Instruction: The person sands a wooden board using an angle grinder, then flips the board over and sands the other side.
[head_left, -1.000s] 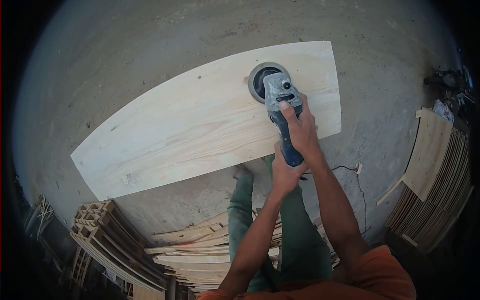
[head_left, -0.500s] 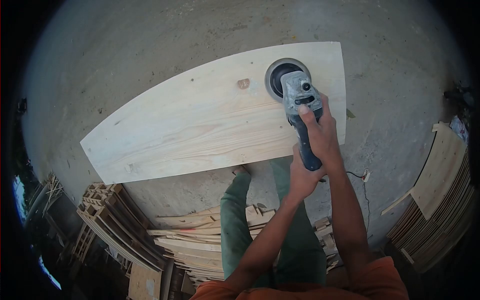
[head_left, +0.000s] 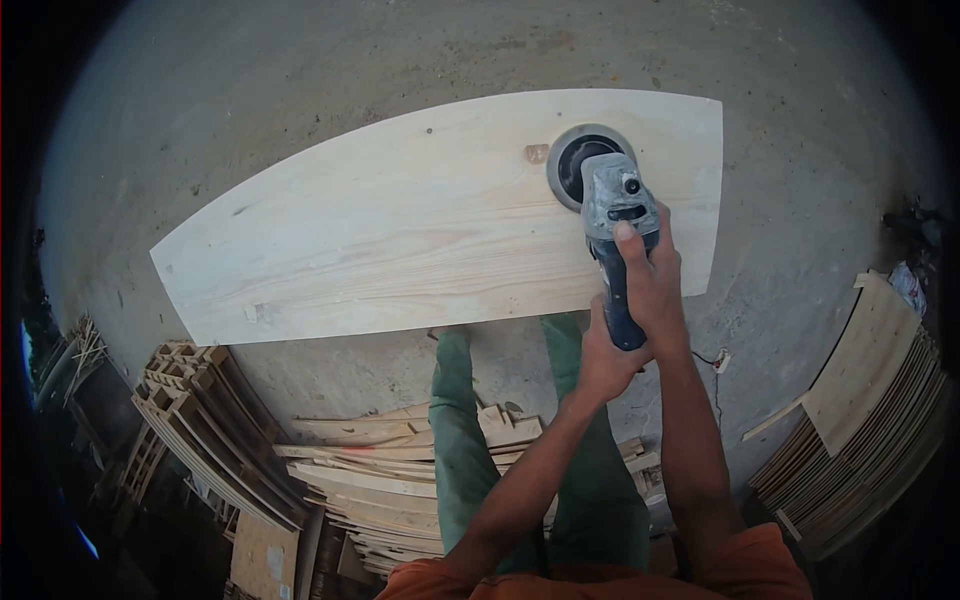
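Both my hands are on an angle grinder (head_left: 612, 200) with a grey body and a dark rear handle. Its round sanding disc (head_left: 561, 168) rests on the right part of a large pale wooden board (head_left: 380, 220), which has one curved long edge. My right hand (head_left: 656, 290) is wrapped around the grinder's body, thumb on top behind the head. Closed around the rear end of the handle is my left hand (head_left: 608, 364). A brown knot patch (head_left: 536, 154) shows in the board just left of the disc.
My green-trousered legs (head_left: 465, 430) stand at the board's near edge. Behind lie loose wood strips (head_left: 390, 475) and stacked curved wooden pieces (head_left: 215, 430). Thin boards (head_left: 860, 370) are stacked at right. A cable with a white connector (head_left: 722, 360) lies on the concrete floor (head_left: 800, 200).
The grinder has moved left across the board, closer to the knot patch, and slightly toward me. The camera view has shifted a little. Both hands keep their grip.
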